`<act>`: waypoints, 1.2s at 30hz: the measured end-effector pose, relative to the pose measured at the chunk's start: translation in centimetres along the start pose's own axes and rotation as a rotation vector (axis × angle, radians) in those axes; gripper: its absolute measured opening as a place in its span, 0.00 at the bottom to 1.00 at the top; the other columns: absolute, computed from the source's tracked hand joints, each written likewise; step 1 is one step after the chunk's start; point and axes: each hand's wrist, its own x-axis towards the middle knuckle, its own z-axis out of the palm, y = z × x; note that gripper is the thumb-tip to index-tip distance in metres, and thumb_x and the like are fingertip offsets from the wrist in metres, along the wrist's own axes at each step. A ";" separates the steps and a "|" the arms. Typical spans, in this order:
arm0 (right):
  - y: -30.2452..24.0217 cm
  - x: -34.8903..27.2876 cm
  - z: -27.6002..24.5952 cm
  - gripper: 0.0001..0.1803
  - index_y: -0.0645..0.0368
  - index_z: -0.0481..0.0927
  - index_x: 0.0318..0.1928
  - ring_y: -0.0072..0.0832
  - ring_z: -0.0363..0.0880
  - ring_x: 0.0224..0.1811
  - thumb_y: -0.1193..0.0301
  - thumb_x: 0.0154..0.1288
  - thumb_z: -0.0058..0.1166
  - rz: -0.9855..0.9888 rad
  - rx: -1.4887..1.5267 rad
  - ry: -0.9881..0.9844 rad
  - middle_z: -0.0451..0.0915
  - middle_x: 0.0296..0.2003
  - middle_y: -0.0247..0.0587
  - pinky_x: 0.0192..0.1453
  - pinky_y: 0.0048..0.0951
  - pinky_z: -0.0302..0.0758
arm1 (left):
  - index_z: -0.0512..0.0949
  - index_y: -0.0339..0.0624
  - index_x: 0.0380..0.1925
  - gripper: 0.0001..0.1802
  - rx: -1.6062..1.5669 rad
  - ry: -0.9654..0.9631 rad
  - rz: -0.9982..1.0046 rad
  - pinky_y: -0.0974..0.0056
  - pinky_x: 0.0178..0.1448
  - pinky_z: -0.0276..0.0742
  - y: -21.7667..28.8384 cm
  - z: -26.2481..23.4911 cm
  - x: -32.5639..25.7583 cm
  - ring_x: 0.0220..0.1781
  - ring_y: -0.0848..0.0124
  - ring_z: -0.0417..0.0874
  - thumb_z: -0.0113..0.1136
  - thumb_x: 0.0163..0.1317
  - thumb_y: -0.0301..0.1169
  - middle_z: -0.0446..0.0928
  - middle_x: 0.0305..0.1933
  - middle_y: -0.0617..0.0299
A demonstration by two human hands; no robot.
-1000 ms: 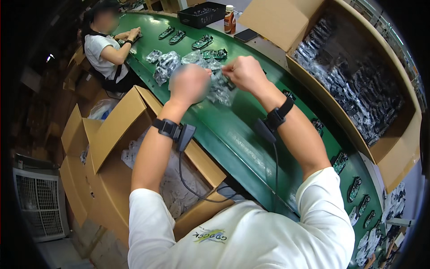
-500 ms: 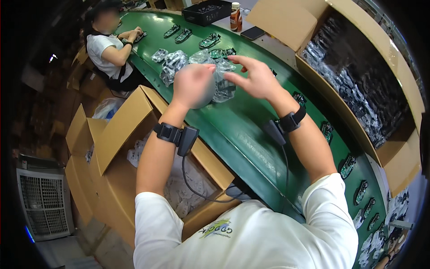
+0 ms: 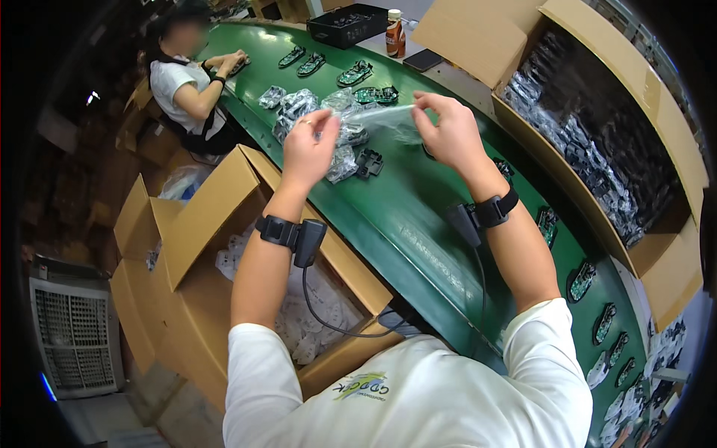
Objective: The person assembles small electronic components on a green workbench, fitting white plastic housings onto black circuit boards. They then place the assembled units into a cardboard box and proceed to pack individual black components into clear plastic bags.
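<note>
A clear plastic bag (image 3: 382, 117) is stretched between my two hands above the green belt. My left hand (image 3: 308, 149) is closed, pinching the bag's left end. Its right end is pinched by my right hand (image 3: 452, 136). Below the bag, a small black plastic part (image 3: 369, 163) lies bare on the belt. Beside it, close to my left hand, sits a heap of bagged dark parts (image 3: 297, 103). A green circuit board in a dark housing (image 3: 376, 95) lies just beyond the bag.
The green belt (image 3: 426, 224) carries several more boards. An open carton of bagged black parts (image 3: 597, 160) stands on the right, another carton (image 3: 202, 224) with whitish pieces at the left. At the back are a black tray (image 3: 351, 26), bottle (image 3: 395, 33) and phone (image 3: 423, 60). A co-worker (image 3: 183, 89) sits far left.
My hands have moved apart, the right one to the right, its fingers now closed. The bag is now drawn out between them, and the bare black part shows on the belt.
</note>
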 end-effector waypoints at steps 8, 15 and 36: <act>2.7 -1.6 1.1 0.12 0.65 0.77 0.38 0.39 0.82 0.36 0.66 0.69 0.52 0.018 0.295 0.149 0.85 0.35 0.52 0.47 0.39 0.79 | 0.85 0.38 0.43 0.15 0.280 -0.185 -0.120 0.54 0.44 0.81 -2.8 0.5 -2.6 0.37 0.49 0.87 0.61 0.68 0.39 0.86 0.34 0.46; -0.6 -5.1 4.3 0.31 0.65 0.75 0.43 0.49 0.76 0.61 0.53 0.55 0.74 -0.198 0.273 -0.108 0.76 0.54 0.60 0.62 0.43 0.74 | 0.80 0.37 0.43 0.11 -0.182 0.070 -0.234 0.60 0.31 0.79 1.7 1.2 -3.3 0.29 0.61 0.86 0.57 0.72 0.34 0.85 0.31 0.53; -3.7 -8.9 3.5 0.21 0.46 0.80 0.53 0.48 0.84 0.36 0.70 0.58 0.68 -0.191 0.013 0.095 0.74 0.48 0.45 0.34 0.43 0.83 | 0.68 0.45 0.42 0.15 -1.139 0.141 -0.856 0.54 0.50 0.87 7.0 3.3 -5.4 0.44 0.61 0.84 0.46 0.63 0.12 0.77 0.45 0.55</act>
